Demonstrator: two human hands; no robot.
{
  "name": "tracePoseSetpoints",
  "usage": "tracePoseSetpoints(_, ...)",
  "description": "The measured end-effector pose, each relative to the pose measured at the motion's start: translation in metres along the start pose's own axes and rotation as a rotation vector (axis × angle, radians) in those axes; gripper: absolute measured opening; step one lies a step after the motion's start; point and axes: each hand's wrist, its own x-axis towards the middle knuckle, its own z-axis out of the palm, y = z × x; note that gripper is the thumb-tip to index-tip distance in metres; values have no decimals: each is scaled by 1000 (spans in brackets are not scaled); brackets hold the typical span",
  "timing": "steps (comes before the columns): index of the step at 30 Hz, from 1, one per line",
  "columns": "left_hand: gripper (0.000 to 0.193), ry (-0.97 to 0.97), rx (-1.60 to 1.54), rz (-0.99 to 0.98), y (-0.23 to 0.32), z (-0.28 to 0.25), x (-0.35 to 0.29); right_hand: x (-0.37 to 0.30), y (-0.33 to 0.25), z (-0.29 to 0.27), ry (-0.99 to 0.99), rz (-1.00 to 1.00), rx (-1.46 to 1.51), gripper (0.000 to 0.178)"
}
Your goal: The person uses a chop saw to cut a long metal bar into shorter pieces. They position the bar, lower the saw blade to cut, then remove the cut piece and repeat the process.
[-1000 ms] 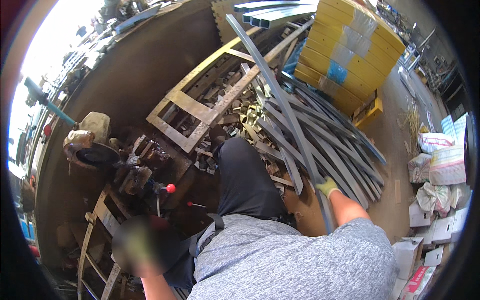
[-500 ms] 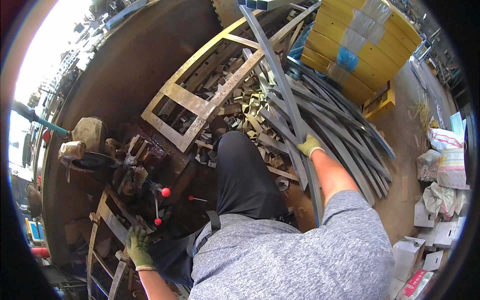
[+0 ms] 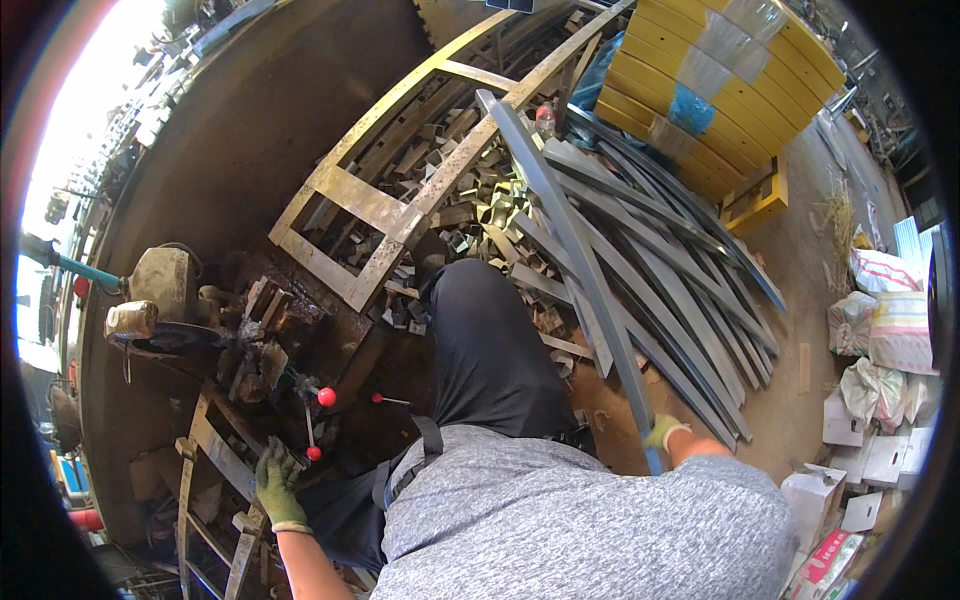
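Note:
A long grey square metal tube point(image 3: 580, 240) slants from the far middle down toward my right side, lying across other tubes. My right hand point(image 3: 664, 432), in a yellow-green glove, is closed round its near end; the fingers are partly hidden. At the lower left my left hand point(image 3: 277, 485), gloved alike, rests against a metal frame point(image 3: 222, 455) with its fingers stretched out. Just beyond that hand is a lever with red ball knobs point(image 3: 326, 397). Further left sits a cutting machine with a dark round disc point(image 3: 172, 338).
A pile of grey tubes point(image 3: 680, 270) lies to the right. Short metal offcuts point(image 3: 455, 215) are heaped under a yellowed steel frame point(image 3: 375, 200). Yellow stacked panels point(image 3: 720, 90) stand at the far right, with sacks point(image 3: 900, 330) and white boxes point(image 3: 890, 465) along the right side.
The long tube has slid toward me, its far end now nearer. My right hand has moved back and right to the tube's near end. My left hand has barely shifted.

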Motion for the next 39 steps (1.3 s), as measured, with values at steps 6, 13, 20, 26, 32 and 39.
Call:
tracePoseSetpoints(6,47,-25,127,4,16,14,6,-17,57,59,43,226,-75,56)
tracePoseSetpoints(13,49,-81,134,76,58,42,4,25,31,60,155,283,-43,41)
tracePoseSetpoints(20,48,-96,304,316,76,31,-25,98,-19,28,261,265,4,36)
tracePoseSetpoints(26,44,76,280,306,63,13,-37,153,-38,18,256,248,-8,37)
tracePoseSetpoints(32,42,-9,24,257,37,30,-40,162,-145,-70,447,-57,367,54)
tracePoseSetpoints(39,46,-70,-61,216,48,68,-58,150,-392,-297,547,-487,1113,43)
